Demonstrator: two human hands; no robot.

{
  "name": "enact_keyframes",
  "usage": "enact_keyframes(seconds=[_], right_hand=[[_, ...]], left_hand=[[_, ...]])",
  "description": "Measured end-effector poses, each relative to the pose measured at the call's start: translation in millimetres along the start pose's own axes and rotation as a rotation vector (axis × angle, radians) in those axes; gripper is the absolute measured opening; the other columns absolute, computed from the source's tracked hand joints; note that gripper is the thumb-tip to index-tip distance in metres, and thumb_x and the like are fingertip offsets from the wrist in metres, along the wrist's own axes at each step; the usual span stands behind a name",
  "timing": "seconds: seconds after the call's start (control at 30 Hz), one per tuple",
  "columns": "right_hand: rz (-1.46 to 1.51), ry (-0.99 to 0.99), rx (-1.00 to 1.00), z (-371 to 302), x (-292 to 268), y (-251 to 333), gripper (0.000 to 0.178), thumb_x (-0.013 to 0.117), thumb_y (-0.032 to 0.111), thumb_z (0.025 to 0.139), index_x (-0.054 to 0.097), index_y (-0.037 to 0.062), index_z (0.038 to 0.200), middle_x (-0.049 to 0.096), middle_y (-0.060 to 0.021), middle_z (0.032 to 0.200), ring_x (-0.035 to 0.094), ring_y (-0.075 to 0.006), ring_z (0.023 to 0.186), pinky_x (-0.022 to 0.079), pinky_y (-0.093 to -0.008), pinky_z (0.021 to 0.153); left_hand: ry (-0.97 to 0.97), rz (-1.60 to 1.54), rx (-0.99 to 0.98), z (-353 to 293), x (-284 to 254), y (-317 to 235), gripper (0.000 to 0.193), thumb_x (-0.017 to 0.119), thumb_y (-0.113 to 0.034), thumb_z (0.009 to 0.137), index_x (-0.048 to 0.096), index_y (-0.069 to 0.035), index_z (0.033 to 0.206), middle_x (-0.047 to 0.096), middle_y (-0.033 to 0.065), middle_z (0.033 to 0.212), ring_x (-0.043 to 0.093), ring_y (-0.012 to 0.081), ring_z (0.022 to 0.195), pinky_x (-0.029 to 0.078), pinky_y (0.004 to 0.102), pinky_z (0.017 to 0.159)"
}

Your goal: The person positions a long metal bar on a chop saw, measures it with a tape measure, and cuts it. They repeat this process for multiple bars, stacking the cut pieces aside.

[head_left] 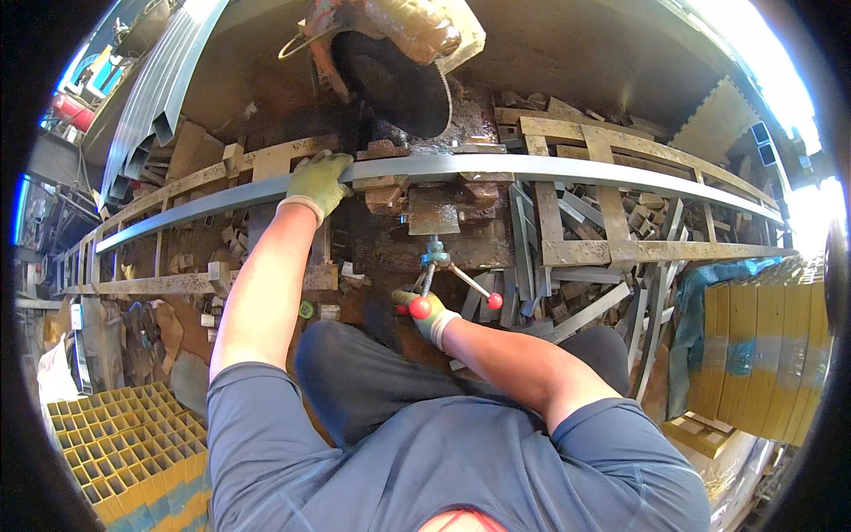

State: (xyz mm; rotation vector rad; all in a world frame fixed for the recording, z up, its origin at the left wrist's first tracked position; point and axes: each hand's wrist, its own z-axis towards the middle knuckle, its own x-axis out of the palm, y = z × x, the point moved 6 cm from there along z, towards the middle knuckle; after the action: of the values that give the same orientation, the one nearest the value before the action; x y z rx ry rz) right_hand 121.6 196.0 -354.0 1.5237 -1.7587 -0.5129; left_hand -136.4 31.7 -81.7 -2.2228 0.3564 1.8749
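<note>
A long grey metal tube lies crosswise through the jaws of a rusty vise. My left hand, in a pale green work glove, is closed over the tube just left of the jaws. Below the vise is its spindle with a spoked handle that ends in red knobs. My gloved right hand is at the near left knob, closed around it; the knob and spoke partly hide the fingers. Just beyond the tube hangs a cut-off saw with a dark round disc, apart from the tube.
A steel frame supports the work on both sides, with several metal offcuts heaped beneath it. Stacked yellowish tubes stand at the near left, and a wrapped yellow bundle at the right. Long grey profiles lie at the far left.
</note>
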Motion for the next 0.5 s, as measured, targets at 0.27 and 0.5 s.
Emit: enact_keyframes(seconds=[0.27,0.5], right_hand=[[0.841,0.33,0.313,-66,84,62,0.03,0.079,0.022,0.108,0.07,0.007,0.133,0.078,-0.0133,0.12,0.077,-0.0313,0.103,0.066,-0.0419,0.088],[0.178,0.188,0.203,-117,58,122,0.035,0.073,0.034,0.112,0.072,0.008,0.137,0.078,-0.0081,0.122,0.075,-0.0237,0.104,0.06,-0.0341,0.084]], left_hand=[[0.035,-0.024,-0.05,-1,1,6,0.067,0.086,-0.026,0.1,0.064,-0.021,0.163,0.063,0.0066,0.17,0.048,0.0319,0.166,0.034,0.0508,0.137],[-0.026,-0.026,0.022,1,3,5,0.068,0.086,-0.028,0.1,0.062,-0.021,0.164,0.061,0.0054,0.172,0.043,0.0303,0.169,0.033,0.0529,0.137]])
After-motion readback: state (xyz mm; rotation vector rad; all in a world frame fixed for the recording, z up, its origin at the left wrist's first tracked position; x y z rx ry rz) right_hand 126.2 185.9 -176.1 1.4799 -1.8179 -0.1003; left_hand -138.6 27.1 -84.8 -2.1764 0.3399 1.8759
